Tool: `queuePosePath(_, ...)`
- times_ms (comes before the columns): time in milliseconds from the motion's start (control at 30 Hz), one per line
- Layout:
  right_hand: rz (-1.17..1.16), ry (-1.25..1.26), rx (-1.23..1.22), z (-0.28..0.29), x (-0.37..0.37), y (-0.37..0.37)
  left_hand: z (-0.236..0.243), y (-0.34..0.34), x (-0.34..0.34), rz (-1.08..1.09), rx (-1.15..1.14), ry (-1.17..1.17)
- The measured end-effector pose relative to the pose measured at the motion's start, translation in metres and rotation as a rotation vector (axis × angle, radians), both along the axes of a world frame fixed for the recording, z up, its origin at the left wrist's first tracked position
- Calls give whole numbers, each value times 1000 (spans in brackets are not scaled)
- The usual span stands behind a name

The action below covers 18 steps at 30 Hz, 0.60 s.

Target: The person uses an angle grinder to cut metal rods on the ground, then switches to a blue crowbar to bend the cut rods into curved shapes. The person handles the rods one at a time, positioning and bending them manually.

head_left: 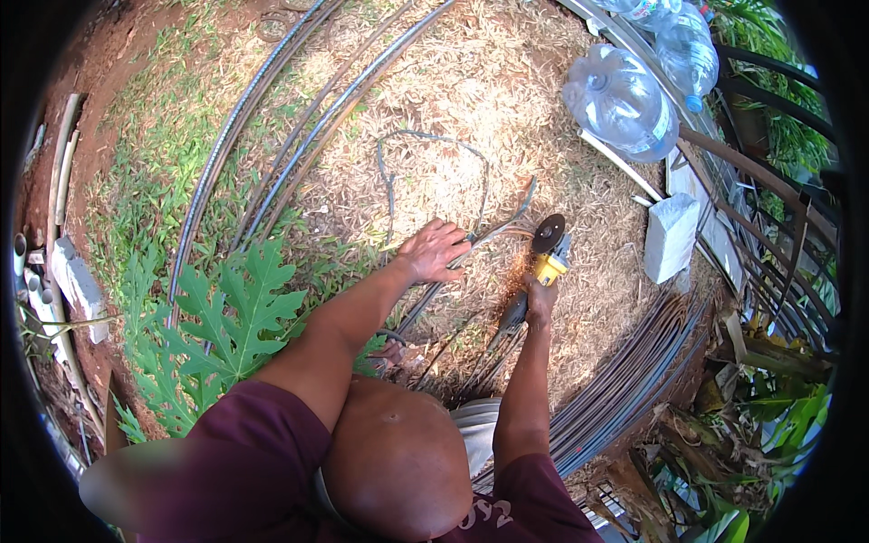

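Observation:
My right hand (540, 302) is closed around a yellow and black angle grinder (549, 269). A dark round cutting disc (548, 233) sits at its far end, close to the tips of some thin metal rods (500, 233). Orange sparks (518, 279) spray back along the grinder toward me. To the left, my left hand (433, 251) lies spread over the rods, fingers stretched out, and its fingertips reach the rods' near side. Whether its palm presses on metal or on grass is hidden. Beyond it, a thin grey strip (441, 136) loops over the dry grass.
Long bars (303, 127) run along the left, and a bundle of curved rods (625, 389) lies at the lower right. A white block (672, 237) and large clear plastic bottles (623, 101) stand to the right. A broad-leaved green plant (231, 312) grows beside my left arm.

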State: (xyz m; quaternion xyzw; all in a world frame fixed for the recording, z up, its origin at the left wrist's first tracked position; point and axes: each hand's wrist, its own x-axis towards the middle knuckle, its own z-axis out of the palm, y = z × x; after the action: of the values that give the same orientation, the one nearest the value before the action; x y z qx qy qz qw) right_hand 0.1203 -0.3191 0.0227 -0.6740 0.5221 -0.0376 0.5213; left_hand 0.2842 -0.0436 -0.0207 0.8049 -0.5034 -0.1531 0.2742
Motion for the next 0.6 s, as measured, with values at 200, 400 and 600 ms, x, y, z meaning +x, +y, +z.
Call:
queuePosePath(200, -21, 35, -11, -1, 4, 0, -2, 1, 0, -2, -28, 5)
queuePosePath(400, -40, 16, 15, 1, 10, 2, -1, 1, 1, -19, 18, -3)
queuePosePath(600, -30, -29, 42, -3, 6, -1, -1, 0, 1, -36, 69, 39)
